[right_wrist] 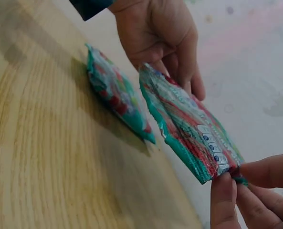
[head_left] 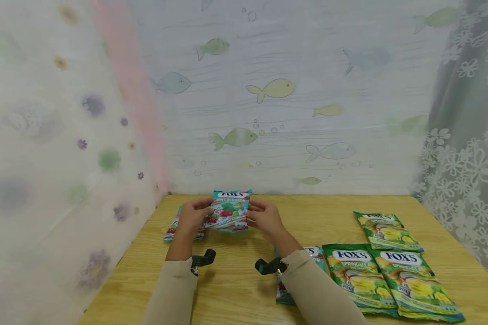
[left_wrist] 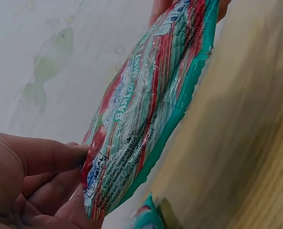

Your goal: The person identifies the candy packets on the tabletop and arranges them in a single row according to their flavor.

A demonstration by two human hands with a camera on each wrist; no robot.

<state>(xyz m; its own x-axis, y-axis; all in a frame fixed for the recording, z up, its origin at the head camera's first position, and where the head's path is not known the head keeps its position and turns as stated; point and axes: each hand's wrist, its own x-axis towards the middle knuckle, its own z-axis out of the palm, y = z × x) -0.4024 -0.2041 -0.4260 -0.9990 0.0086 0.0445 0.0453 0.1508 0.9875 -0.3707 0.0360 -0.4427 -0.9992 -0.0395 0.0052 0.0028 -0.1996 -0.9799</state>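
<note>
Both hands hold up a teal and red Fox's Mint Blossom bag (head_left: 229, 211) near the table's back edge, its printed front facing the head camera. The left hand (head_left: 192, 218) pinches one side edge; the right hand (head_left: 267, 220) pinches the opposite one. In the left wrist view the left hand (left_wrist: 36, 179) grips a lower corner of the bag (left_wrist: 136, 105). The right wrist view has the right hand (right_wrist: 256, 195) pinching the near end of the bag (right_wrist: 189, 124), which is tilted above the table. A second Mint Blossom bag (head_left: 172, 229) lies partly behind the left hand.
Another Mint Blossom bag (head_left: 282, 289) lies partly under the right forearm. Beside it are green and yellow Spring Tea bags (head_left: 359, 282), (head_left: 415, 284), with one more bag (head_left: 388, 232) behind them. A fish-patterned curtain (head_left: 284, 126) stands behind the wooden table (head_left: 227, 289).
</note>
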